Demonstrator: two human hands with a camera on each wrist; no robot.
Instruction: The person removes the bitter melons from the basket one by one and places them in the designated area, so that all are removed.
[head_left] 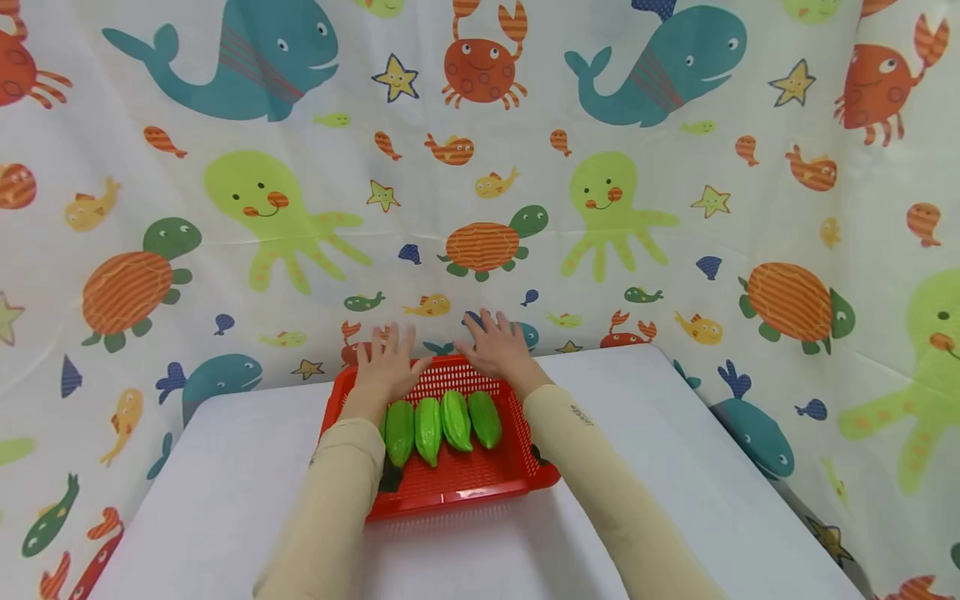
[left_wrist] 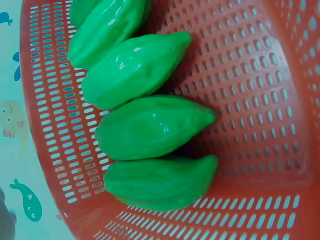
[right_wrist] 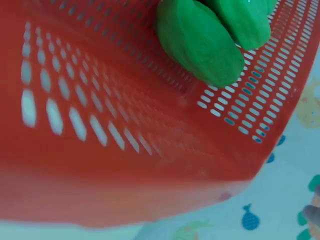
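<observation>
A red slotted plastic basket [head_left: 457, 497] stands on the white table, with several glossy green, ridged, pointed vegetables [head_left: 428, 427] lying side by side toward its far wall. Over the basket's far left part is my left hand [head_left: 384, 372], fingers spread and nothing held. My right hand [head_left: 498, 350] is at the far right part, its fingers also apart and holding nothing. Whether either hand touches the rim cannot be told. In the left wrist view the green vegetables [left_wrist: 160, 127] lie in a row, tips toward the basket floor [left_wrist: 250, 100]. The right wrist view shows the basket's side wall [right_wrist: 95, 150] up close.
A white tabletop [head_left: 255, 467] extends on both sides of the basket. Behind it hangs a curtain [head_left: 420, 50] printed with sea animals, which also runs down along the table's left and right sides.
</observation>
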